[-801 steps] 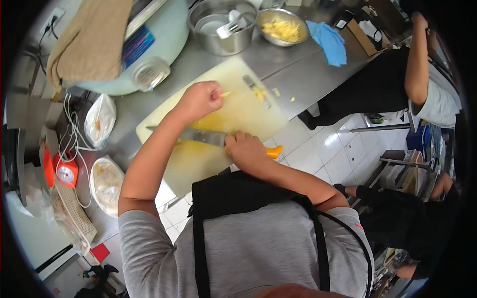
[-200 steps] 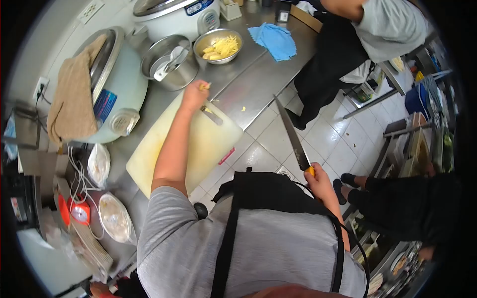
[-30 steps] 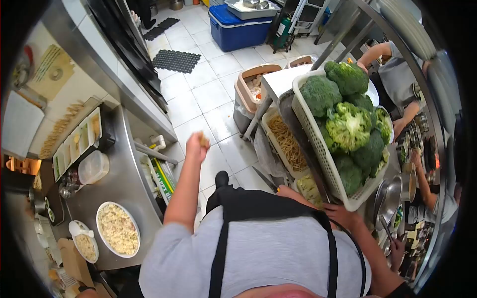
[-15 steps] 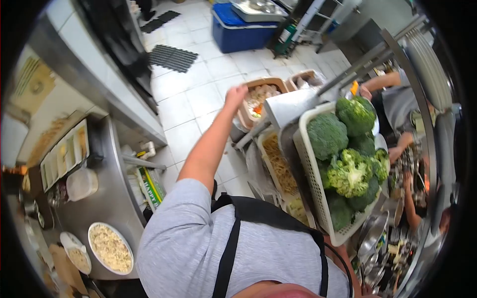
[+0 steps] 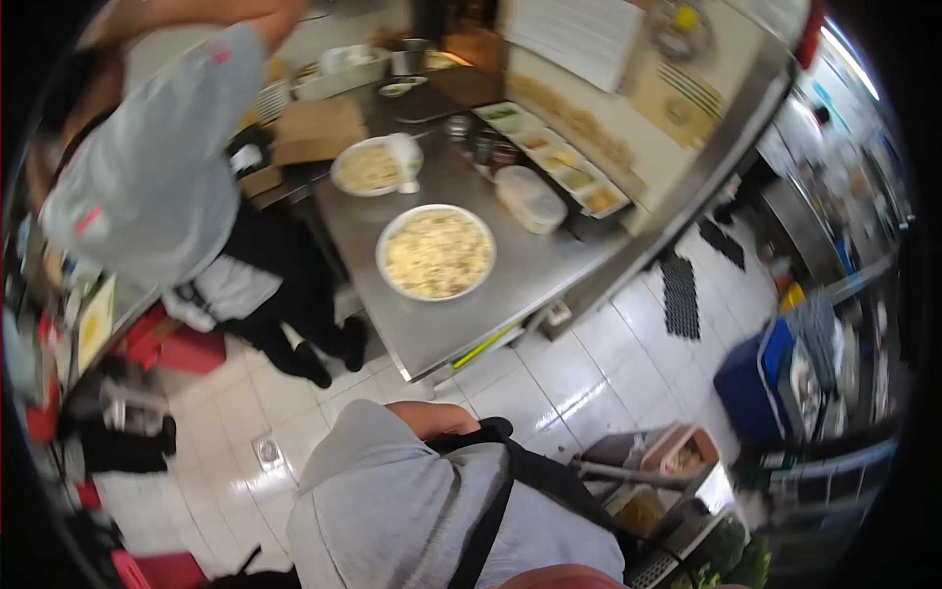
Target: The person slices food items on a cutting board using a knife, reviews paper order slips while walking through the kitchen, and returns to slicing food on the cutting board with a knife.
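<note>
My left forearm (image 5: 437,417) is bent in front of my body, and the hand itself is hidden. My right hand and arm do not show. Ahead, on the steel counter (image 5: 358,250), stands a round white bowl (image 5: 391,280) filled with what looks like fried rice (image 5: 439,253). Behind it is a second white bowl of similar food (image 5: 368,169), with a white scoop-like utensil (image 5: 403,162) across its right side. A clear plastic tub (image 5: 531,199) stands to the right. Neither bowl is touched by a hand.
A co-worker in a grey shirt (image 5: 147,177) stands left of the counter. A topping tray (image 5: 554,162) lines its back edge. To my right are a waste bin (image 5: 677,452), a basket of broccoli (image 5: 726,550) and a blue cooler (image 5: 756,383). White tiles (image 5: 608,363) cover the floor.
My view has swung left, from the bin and broccoli basket to the counter with bowls. My left arm, stretched out over the bin before, is now drawn in. A co-worker has come into view.
</note>
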Motion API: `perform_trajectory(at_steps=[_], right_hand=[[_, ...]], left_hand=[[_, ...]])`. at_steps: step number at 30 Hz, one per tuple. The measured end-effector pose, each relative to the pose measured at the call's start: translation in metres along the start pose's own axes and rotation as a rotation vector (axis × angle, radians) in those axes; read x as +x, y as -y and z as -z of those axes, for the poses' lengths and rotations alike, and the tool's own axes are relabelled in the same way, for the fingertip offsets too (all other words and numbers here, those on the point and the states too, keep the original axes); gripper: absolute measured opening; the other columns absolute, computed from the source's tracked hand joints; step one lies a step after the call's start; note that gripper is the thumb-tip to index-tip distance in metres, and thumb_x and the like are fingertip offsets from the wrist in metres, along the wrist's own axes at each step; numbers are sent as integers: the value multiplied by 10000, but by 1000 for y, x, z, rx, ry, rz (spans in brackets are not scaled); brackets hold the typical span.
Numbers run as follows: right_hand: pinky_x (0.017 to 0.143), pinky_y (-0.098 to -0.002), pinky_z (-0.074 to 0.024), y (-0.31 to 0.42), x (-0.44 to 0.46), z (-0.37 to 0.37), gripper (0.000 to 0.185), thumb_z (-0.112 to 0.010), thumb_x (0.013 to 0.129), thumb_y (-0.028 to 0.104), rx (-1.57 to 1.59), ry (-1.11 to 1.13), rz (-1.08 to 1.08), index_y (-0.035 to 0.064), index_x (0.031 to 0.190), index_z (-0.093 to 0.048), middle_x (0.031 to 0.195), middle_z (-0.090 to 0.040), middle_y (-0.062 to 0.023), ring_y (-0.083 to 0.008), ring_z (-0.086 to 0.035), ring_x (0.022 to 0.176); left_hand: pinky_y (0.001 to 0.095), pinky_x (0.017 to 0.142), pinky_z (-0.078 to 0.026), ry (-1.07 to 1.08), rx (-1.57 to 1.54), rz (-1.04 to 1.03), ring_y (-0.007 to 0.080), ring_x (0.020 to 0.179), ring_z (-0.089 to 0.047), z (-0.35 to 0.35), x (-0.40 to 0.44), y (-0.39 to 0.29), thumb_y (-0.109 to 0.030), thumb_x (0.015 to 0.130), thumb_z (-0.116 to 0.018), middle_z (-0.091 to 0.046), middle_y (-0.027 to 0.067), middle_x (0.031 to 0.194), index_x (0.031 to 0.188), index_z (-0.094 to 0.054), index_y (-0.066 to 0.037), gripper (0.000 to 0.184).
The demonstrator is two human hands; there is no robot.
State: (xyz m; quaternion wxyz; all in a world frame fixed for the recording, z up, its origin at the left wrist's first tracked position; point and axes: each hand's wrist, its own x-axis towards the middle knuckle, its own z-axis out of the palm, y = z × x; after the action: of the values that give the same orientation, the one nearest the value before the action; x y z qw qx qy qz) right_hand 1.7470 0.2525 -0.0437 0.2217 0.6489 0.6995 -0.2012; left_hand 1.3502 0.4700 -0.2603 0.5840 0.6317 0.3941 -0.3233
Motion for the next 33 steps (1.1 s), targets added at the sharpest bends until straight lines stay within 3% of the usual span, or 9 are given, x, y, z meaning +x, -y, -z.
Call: perform_trajectory(at_steps=[6, 12, 16, 23, 25, 26, 27, 30, 33], right_hand=[[801, -351, -330, 20, 102, 37, 312, -506, 763, 198, -50, 109, 81, 14, 1013, -542, 939, -537, -90, -233, -456, 926], [733, -354, -358, 100, 185, 63, 312, -516, 760, 193, -120, 179, 187, 10, 1011, -546, 891, -548, -92, -231, -485, 854], [687, -356, -377, 189, 229, 77, 312, -522, 757, 190, -154, 204, 256, 7, 1010, -549, 860, -555, -94, -230, -505, 806], [607, -359, -409, 413, 286, 78, 313, -533, 753, 184, -230, 273, 445, 3, 1007, -554, 804, -568, -96, -228, -539, 722], [584, -360, -418, 483, 295, 71, 313, -536, 752, 182, -260, 302, 517, 2, 1007, -556, 788, -572, -97, -227, -549, 698], [573, -361, -423, 528, 295, 67, 313, -538, 751, 181, -295, 319, 581, 1, 1007, -556, 780, -574, -97, -227, -554, 686], [562, -361, -428, 560, 297, 63, 313, -539, 751, 181, -301, 337, 618, 1, 1006, -557, 772, -576, -98, -227, -559, 674], [527, -363, -442, 671, 293, 49, 313, -544, 749, 178, -337, 406, 780, -1, 1005, -559, 748, -581, -99, -226, -574, 638], [493, -364, -456, 782, 269, 40, 314, -549, 747, 176, -354, 482, 1018, -3, 1004, -562, 724, -587, -100, -225, -588, 602]], left_hand=[[420, 767, -450, -248, -274, 2, 279, 866, -585, -42, -77, 61, -309, 763, -557, -623, 123, 994, 1013, -627, -84, 343], [426, 807, -437, -414, -521, 14, 279, 934, -568, -105, -135, 121, -337, 768, -560, -609, 135, 1044, 1047, -616, -72, 389], [430, 833, -428, -471, -646, 50, 278, 979, -556, -150, -168, 177, -356, 771, -561, -599, 143, 1077, 1069, -609, -64, 420], [438, 879, -413, -543, -802, 94, 278, 1057, -536, -255, -257, 313, -390, 777, -564, -582, 156, 1136, 1108, -596, -51, 475], [426, 877, -419, -665, -756, 324, 320, 1064, -536, -304, -288, 359, -399, 770, -557, -569, 187, 1144, 1055, -618, -30, 470], [399, 878, -428, -856, -941, 614, 343, 1055, -534, -355, -324, 387, -371, 759, -558, -557, 195, 1147, 1012, -638, -35, 428], [385, 882, -433, -944, -1080, 775, 333, 1046, -543, -381, -340, 397, -352, 768, -549, -560, 196, 1134, 1014, -636, -36, 410], [394, 918, -416, -1105, -1415, 967, 358, 1075, -517, -458, -362, 423, -334, 755, -551, -538, 230, 1149, 1038, -602, 23, 459], [394, 892, -431, -1125, -1437, 1014, 361, 1031, -544, -501, -375, 429, -336, 726, -566, -564, 250, 1093, 997, -621, 29, 458]])
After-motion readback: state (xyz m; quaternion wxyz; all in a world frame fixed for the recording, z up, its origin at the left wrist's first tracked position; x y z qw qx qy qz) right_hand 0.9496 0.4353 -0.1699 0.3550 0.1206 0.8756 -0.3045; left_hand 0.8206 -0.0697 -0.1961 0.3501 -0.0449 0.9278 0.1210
